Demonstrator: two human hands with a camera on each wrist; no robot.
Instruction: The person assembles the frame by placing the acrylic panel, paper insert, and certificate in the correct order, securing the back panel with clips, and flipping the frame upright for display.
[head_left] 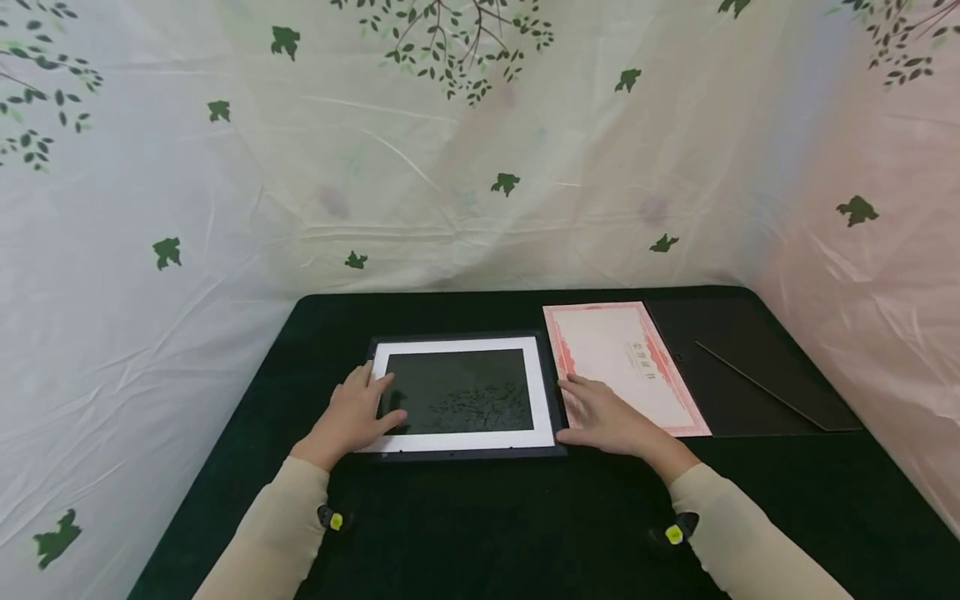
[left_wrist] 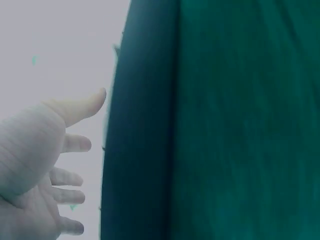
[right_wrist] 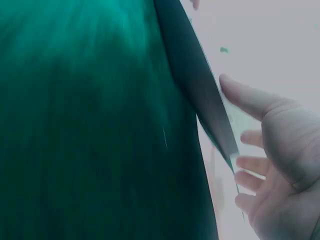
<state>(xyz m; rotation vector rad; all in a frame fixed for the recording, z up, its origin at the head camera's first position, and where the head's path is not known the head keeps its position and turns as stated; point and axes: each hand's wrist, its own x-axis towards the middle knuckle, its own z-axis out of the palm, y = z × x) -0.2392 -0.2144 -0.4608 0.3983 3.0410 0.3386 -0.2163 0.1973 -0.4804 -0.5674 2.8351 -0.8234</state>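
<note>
A picture frame [head_left: 465, 441] with a black border and a white mat lies flat on the table, its dark middle reflecting a branch pattern. My left hand [head_left: 351, 417] rests at the frame's left side, thumb and fingers spread over the mat. At the right border is my right hand [head_left: 611, 417], its fingertips at the edge and its fingers loosely extended. Both the left hand [left_wrist: 35, 165] and the right hand [right_wrist: 285, 155] show relaxed fingers in the wrist views, beside the frame's dark edge.
Right of the frame lies a pink-bordered certificate sheet [head_left: 615, 350]. It adjoins a black backing board [head_left: 720, 408], which has a thin diagonal strip [head_left: 757, 385] on it. Dark green cloth [head_left: 480, 533] covers the table. A white leaf-patterned curtain [head_left: 450, 208] hangs behind and at the sides.
</note>
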